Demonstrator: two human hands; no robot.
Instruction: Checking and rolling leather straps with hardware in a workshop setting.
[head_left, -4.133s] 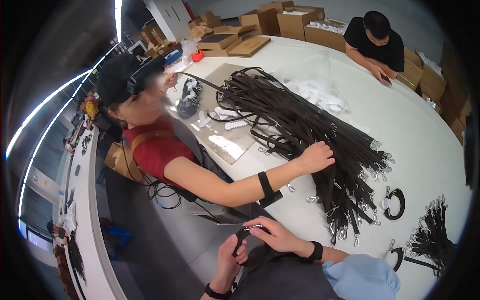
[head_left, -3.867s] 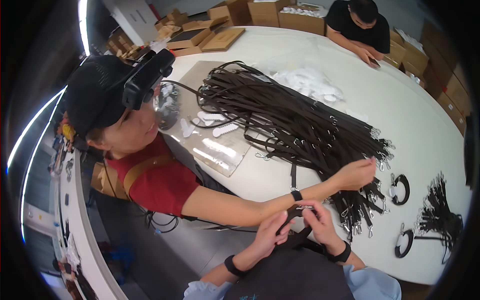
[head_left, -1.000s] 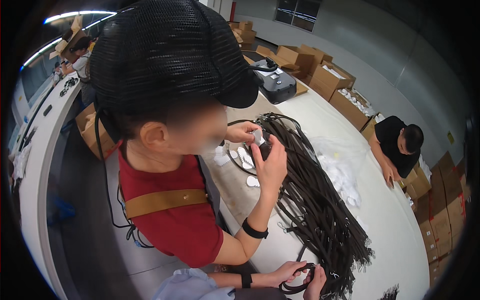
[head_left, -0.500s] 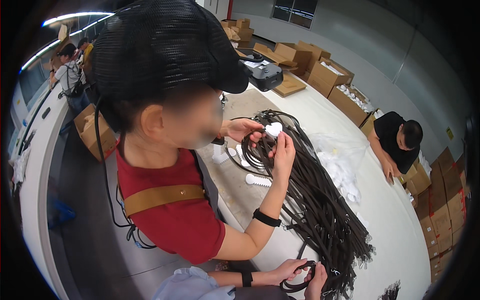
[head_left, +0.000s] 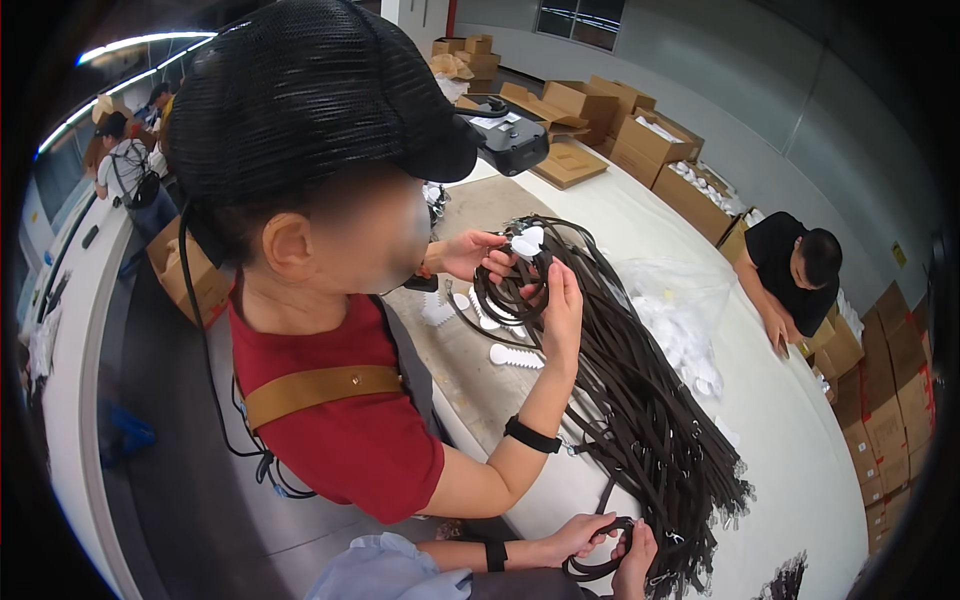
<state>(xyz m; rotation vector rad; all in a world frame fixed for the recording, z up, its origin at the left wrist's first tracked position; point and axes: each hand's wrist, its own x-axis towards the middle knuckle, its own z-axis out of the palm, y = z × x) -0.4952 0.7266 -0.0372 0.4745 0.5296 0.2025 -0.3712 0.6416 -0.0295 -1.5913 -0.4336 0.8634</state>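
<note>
At the lower edge, my left hand (head_left: 572, 541) is closed on a dark strap (head_left: 590, 573) that is bent into a loop. My right hand (head_left: 633, 562) grips the same loop from the other side, its fingers pinched near the top. Right beside my hands lies a long heap of dark straps (head_left: 640, 430) with metal clips at the near end. Part of the held strap is hidden behind my fingers.
To my left a co-worker in a red shirt (head_left: 330, 440) holds a coiled strap (head_left: 510, 290) with a white piece (head_left: 527, 240). White toothed pieces (head_left: 515, 356) and clear plastic bags (head_left: 675, 330) lie on the table (head_left: 790, 450). Another person (head_left: 790, 275) leans at the far right, near cardboard boxes (head_left: 655, 150).
The co-worker's white piece has moved slightly left, and their nearer hand has come away from it. My hands hold the loop in nearly the same place.
</note>
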